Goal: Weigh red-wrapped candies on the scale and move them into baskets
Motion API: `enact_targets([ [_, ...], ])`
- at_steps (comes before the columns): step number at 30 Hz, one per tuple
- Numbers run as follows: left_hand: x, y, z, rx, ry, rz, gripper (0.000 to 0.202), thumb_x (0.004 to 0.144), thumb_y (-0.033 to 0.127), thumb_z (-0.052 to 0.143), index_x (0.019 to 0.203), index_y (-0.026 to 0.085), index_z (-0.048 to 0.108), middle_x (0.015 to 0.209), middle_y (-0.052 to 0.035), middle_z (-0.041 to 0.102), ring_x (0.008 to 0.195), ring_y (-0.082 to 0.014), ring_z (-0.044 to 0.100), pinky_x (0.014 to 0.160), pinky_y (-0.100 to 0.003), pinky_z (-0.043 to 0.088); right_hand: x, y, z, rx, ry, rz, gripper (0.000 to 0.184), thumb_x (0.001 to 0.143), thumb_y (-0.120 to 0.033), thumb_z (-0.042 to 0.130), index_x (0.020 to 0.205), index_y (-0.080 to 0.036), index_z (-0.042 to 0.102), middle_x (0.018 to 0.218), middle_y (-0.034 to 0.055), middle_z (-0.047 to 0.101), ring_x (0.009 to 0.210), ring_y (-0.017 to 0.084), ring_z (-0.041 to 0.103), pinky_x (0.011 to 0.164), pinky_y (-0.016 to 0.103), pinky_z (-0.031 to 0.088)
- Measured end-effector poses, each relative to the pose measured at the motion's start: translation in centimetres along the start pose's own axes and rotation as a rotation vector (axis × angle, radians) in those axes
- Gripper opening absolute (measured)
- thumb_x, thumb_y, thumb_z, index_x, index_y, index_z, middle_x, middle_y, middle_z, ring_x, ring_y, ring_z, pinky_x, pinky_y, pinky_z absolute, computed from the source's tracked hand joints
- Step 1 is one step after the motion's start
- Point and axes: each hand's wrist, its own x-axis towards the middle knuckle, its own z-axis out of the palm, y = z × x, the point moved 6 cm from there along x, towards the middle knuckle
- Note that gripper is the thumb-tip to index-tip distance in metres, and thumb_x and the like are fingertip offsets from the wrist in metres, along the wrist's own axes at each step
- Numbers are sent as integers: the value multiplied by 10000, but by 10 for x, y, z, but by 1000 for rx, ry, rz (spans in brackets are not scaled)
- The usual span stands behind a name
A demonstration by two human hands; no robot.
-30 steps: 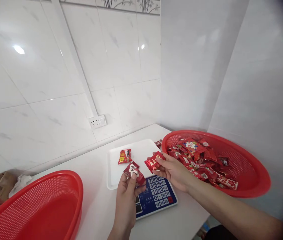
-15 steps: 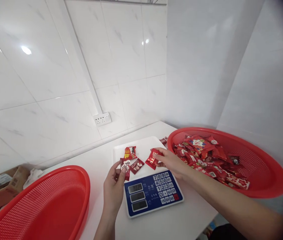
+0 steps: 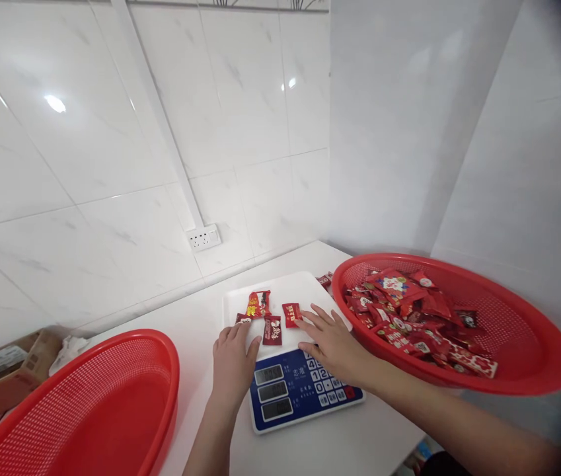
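Observation:
A digital scale [image 3: 300, 390] with a white weighing pan [image 3: 290, 287] and blue keypad panel sits on the white counter. Several red wrapped candies lie on the pan: one upright [image 3: 258, 303], one [image 3: 272, 329] in the middle, one [image 3: 291, 315] to its right, one [image 3: 243, 319] partly under my left fingers. My left hand [image 3: 234, 360] lies flat on the pan's front left, fingers stretched out. My right hand [image 3: 332, 340] rests spread and flat over the pan's front right and keypad, fingertips touching the right candy.
A red mesh basket [image 3: 518, 330] holding a heap of red candies stands at the right. Another red basket [image 3: 86, 403] stands at the left. A loose candy [image 3: 324, 279] lies between pan and right basket. A wall socket [image 3: 203, 237], cardboard boxes [image 3: 2, 370] far left.
Both hands have set their candies down on the pan and flattened out, fingers now spread. The candies lie loose on the pan.

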Motion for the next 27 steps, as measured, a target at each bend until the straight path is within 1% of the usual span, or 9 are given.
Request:
enact_targets([
  [5,14,7,11,-80,-56,61,322,843,322,464,1108,182,579,1116,-108,647,1067,-268,548,906,-410,418,9,0,7,7,-70,11,477,889,-439,377,1304,-228,477,1405,98,413,1344,342,197,1026,645,105],
  [9,15,11,12,-152,-66,89,326,875,316,413,1152,195,536,1174,-91,615,1078,-209,564,896,-336,456,7,-2,5,21,-82,-17,483,882,-450,393,1318,-252,455,1413,87,401,1347,340,196,1026,651,104],
  [13,10,13,8,-167,-26,93,327,883,312,404,1149,171,532,1200,-108,584,1139,-211,512,962,-354,415,-2,2,-8,-15,-63,-14,484,880,-459,400,1313,-252,463,1412,93,403,1348,323,207,1043,612,143],
  [16,10,23,6,-147,-21,124,300,880,314,417,1104,177,561,1151,-98,605,1134,-223,497,977,-382,393,-10,14,-25,-80,-26,25,484,869,-432,426,1302,-222,479,1402,105,416,1342,321,227,1051,593,165],
  [19,16,44,10,-104,-66,173,278,863,298,454,1085,184,576,1098,-79,632,1104,-226,504,968,-377,391,-22,35,-43,-125,60,79,483,857,-457,426,1276,-230,504,1380,91,450,1331,321,260,1051,595,186],
  [22,27,65,20,-29,-132,192,362,844,309,481,1170,160,536,1079,-104,642,1093,-265,503,934,-395,399,-43,69,-56,-134,123,155,523,841,-503,405,1272,-227,511,1371,68,464,1317,318,297,1059,560,228],
  [24,34,74,27,32,-174,172,460,827,332,501,1240,131,483,1050,-138,652,1075,-311,505,910,-435,396,-61,101,-59,-119,133,232,530,824,-500,412,1268,-230,516,1357,64,481,1273,330,373,1023,535,317],
  [26,41,79,35,79,-214,148,546,806,341,526,1289,105,433,1029,-161,660,1068,-341,505,907,-463,379,-81,139,-59,-88,106,349,518,801,-488,444,1241,-235,547,1274,94,563,1136,351,525,900,494,454],
  [27,43,81,38,93,-234,144,573,798,329,536,1307,97,411,1033,-165,660,1073,-345,501,915,-466,368,-91,158,-60,-75,93,411,500,789,-475,465,1211,-230,578,1186,116,626,1049,357,586,821,468,499],
])
